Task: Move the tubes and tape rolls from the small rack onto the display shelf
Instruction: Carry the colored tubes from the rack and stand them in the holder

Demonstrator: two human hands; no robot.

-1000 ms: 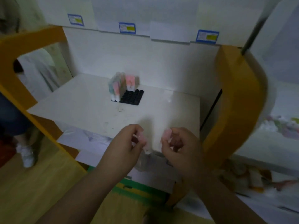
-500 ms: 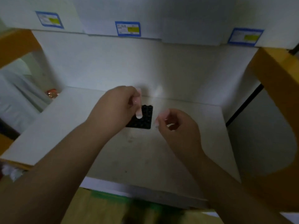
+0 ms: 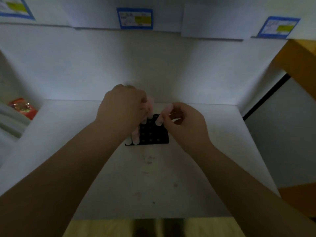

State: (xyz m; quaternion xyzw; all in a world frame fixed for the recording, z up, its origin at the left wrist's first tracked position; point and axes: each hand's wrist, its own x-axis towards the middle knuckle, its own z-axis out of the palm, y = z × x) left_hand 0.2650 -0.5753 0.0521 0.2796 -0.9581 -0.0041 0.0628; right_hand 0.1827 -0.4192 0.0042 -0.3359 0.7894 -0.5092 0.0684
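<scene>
We see a black holder (image 3: 153,134), a square tray full of round holes, lying flat on the white shelf (image 3: 153,177) near the back wall (image 3: 153,65). A few pale tubes (image 3: 135,138) already stand in the holes along its left edge, partly hidden by our left wrist.

Our left hand (image 3: 123,110) hovers over the holder's far left corner with its fingers curled round a pink tube (image 3: 149,106). That tube's lower end points down at the back row of holes; whether it is seated there yet we cannot tell, as the picture is dim and soft.

Our right hand (image 3: 184,122) is just beside it, at the holder's far right corner. Thumb and forefinger pinch a second tube (image 3: 162,115), which leans with its white tip touching or nearly touching the holder's back edge. The other fingers are folded loosely into the palm.

Both forearms reach in from the bottom of the view across the shelf's scuffed surface.

Above the wall runs a white strip bearing three blue-framed labels (image 3: 134,18) with yellow patches. An orange frame (image 3: 297,62) stands at the right, and a red packet (image 3: 23,108) lies off to the left beyond the shelf's edge.
</scene>
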